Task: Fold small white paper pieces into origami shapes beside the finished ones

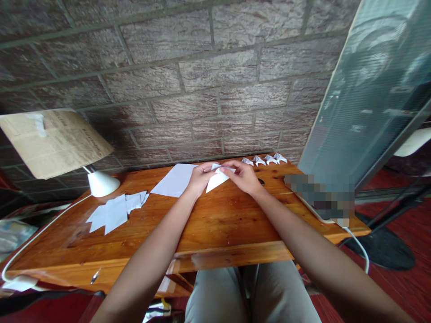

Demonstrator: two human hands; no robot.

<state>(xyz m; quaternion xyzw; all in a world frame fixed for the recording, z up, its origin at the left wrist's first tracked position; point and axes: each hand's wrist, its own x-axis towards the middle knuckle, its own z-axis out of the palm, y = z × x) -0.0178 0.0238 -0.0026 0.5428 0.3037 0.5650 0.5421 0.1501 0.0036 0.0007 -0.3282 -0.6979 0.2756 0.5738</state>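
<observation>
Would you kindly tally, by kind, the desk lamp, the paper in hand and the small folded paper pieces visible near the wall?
Desk lamp: 1
Held folded paper: 1
Small folded paper pieces: 4
Total: 6

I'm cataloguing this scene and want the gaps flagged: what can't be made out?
All in the head view:
- Underside of the folded paper: turned away from the camera.
- White sheet's right edge: partly behind the left hand.
- Dark object: partly behind the right hand.
- Item at right: blurred by pixelation.
- Creases of the small folded pieces: too small.
</observation>
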